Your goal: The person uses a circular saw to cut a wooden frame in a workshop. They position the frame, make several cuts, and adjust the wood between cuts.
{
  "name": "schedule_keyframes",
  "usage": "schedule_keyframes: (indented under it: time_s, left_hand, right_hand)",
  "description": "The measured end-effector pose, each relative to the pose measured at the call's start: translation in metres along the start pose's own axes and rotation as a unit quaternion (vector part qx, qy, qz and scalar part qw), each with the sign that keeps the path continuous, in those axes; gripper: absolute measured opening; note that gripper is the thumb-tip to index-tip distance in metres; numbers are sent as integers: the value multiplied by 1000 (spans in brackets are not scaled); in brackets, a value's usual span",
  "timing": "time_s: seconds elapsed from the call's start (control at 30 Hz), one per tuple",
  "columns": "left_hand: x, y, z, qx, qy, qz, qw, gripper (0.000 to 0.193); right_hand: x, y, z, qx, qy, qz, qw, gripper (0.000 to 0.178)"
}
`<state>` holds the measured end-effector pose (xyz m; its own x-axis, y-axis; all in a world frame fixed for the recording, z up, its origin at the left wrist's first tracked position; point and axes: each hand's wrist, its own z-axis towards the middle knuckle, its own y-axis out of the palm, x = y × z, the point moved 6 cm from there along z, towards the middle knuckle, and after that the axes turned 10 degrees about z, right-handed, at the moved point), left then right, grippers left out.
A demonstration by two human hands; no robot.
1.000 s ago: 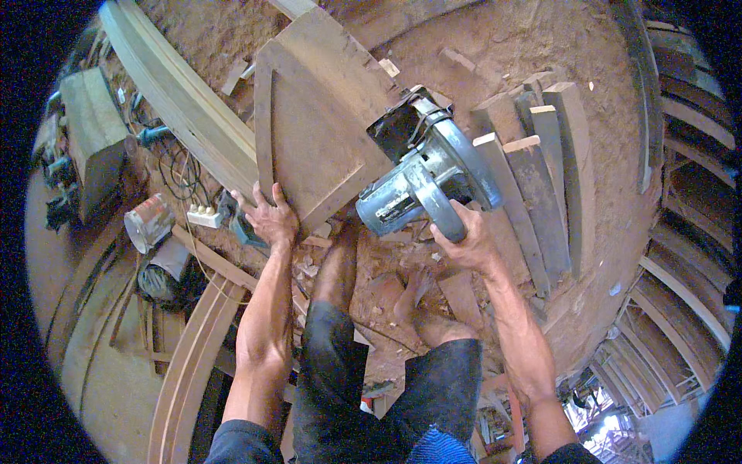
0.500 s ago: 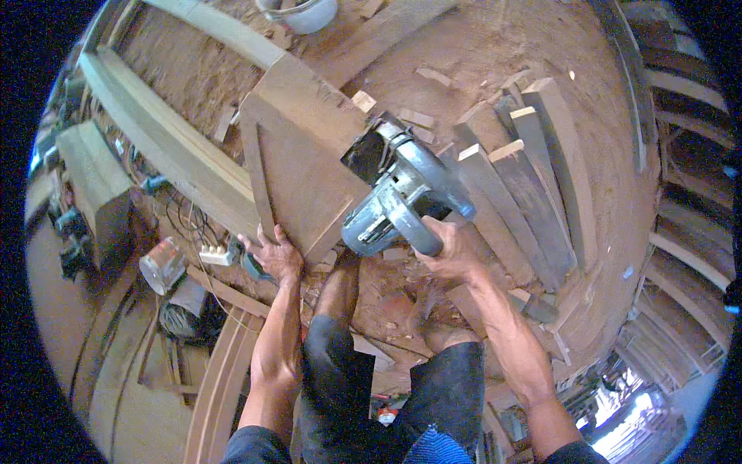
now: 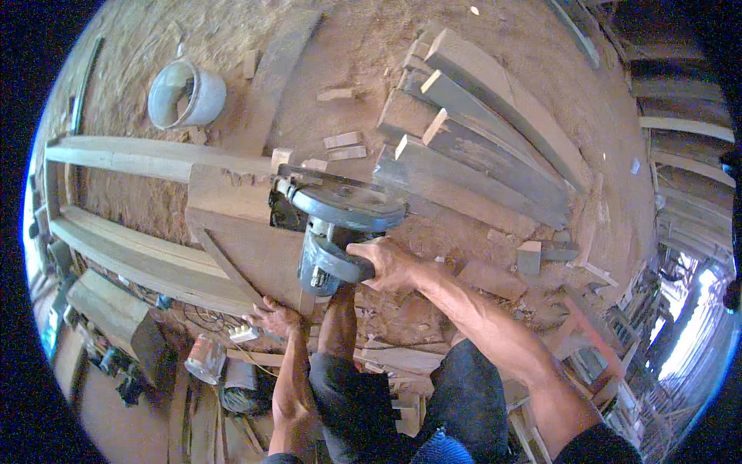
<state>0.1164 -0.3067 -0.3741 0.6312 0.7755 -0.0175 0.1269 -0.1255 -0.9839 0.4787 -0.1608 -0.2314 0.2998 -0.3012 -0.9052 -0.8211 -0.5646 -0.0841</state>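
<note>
Dark, nearly black shorts [image 3: 354, 402] with loose, wide legs reach about knee level, leaving the left shin [image 3: 338, 329] bare below the hem. Bright blue cloth [image 3: 442, 450], ribbed and tapering to a rounded tip, overlaps the shorts. Right of the shorts shows a short, dark right sleeve [image 3: 597, 447]; left of them, a sliver of matching left sleeve [image 3: 283, 458].

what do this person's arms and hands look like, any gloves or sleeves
The left hand and right hand are bare, with no gloves, rings or watch visible. Both forearms are uncovered; dark, short sleeves show at the bottom edge, with no marking visible.
</note>
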Motion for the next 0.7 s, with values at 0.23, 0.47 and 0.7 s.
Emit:
schedule_keyframes:
  time_s: [0.23,0.47,0.7]
  left_hand:
    - [0,-1,-4,-31,-11,49,998,83]
    - [13,-13,-13,-16,-13,59,998,82]
    - [11,-12,-15,-4,-5,61,998,81]
  right_hand:
    - [-14,-7,3,38,-30,33,998,27]
    - [-13,-7,5,24,-2,16,1000,29]
    - [-19,-7,12,20,-17,29,999,35]
